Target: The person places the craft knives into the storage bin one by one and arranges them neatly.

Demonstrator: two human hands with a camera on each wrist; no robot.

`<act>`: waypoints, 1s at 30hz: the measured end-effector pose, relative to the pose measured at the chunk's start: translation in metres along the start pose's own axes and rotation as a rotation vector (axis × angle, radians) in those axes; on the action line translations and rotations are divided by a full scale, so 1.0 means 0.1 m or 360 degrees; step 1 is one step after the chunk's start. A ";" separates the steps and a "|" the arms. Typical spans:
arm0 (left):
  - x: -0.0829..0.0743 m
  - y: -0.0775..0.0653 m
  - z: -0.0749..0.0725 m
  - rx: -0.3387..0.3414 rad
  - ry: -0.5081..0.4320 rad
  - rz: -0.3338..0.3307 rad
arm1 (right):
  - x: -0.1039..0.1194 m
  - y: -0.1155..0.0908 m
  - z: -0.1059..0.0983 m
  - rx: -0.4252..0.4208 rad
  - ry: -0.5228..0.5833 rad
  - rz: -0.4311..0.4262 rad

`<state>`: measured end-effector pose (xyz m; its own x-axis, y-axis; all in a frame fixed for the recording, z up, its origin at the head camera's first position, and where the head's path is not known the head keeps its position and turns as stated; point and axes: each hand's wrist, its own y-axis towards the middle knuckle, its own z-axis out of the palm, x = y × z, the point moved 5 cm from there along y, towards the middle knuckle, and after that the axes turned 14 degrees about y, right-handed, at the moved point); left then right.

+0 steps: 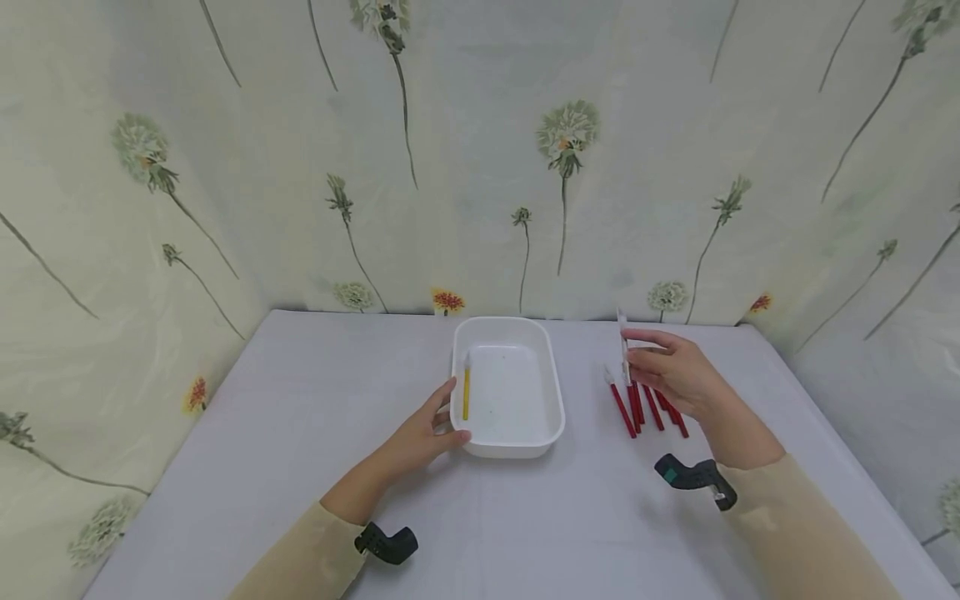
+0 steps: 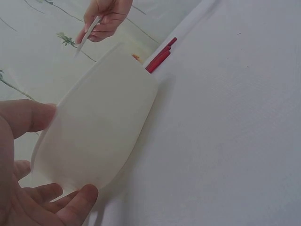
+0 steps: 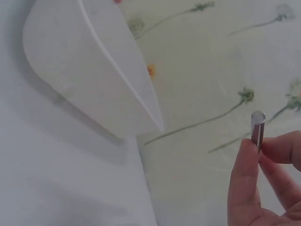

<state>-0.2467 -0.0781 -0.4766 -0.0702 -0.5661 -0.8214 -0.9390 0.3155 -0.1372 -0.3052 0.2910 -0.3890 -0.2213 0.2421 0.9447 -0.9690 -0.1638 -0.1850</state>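
Note:
A white rectangular tray (image 1: pixel 513 450) stands on the table. My left hand (image 1: pixel 420 433) holds its near left corner, fingers along the side wall and thumb at the near end; in the left wrist view the fingers spread around the tray's outer wall (image 2: pixel 99 122). Inside, along the left wall, lies a slim yellow-handled tool (image 1: pixel 466 393) with a pale tip. To the tray's right, my right hand (image 1: pixel 678 371) pinches a slim silver rod (image 3: pixel 257 129) upright between thumb and fingers. Its exact kind is unclear. Several slim red-handled tools (image 1: pixel 621 408) lie below this hand, some partly hidden by it.
A white cloth covers the table (image 1: pixel 300 400). Behind it and at the sides hangs a curtain (image 1: pixel 480 167) printed with dandelions. Black camera mounts sit on both wrists, the right one (image 1: pixel 693 475) above the table's right part.

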 end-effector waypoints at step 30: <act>0.02 0.02 0.01 0.0009 -0.0027 0.0018 | -0.29 0.21 1.05 0.0106 -0.0130 0.0127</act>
<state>-0.2486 -0.0779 -0.4788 -0.0752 -0.5495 -0.8321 -0.9363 0.3261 -0.1307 -0.3079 0.1803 -0.3925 -0.2853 0.1471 0.9471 -0.9385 -0.2432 -0.2450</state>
